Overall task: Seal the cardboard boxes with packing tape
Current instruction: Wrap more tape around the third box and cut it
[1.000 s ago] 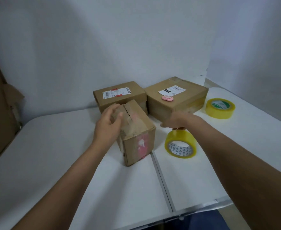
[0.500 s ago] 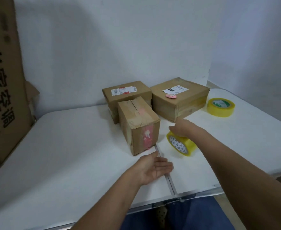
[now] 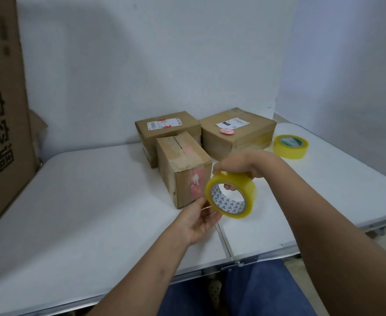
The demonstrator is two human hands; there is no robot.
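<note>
Now the tape roll (image 3: 231, 194) is up off the worktop (image 3: 84, 201), held just in front of the small box (image 3: 184, 166). Right hand (image 3: 244, 165) grips it, thumb over the rim, fingers (image 3: 229, 186) curled through the core. Left hand (image 3: 201, 221) meets its near edge, fingers pinching at the rim, probably hunting the loose end. Next comes peeling a strip and laying it along that box's top seam.
</note>
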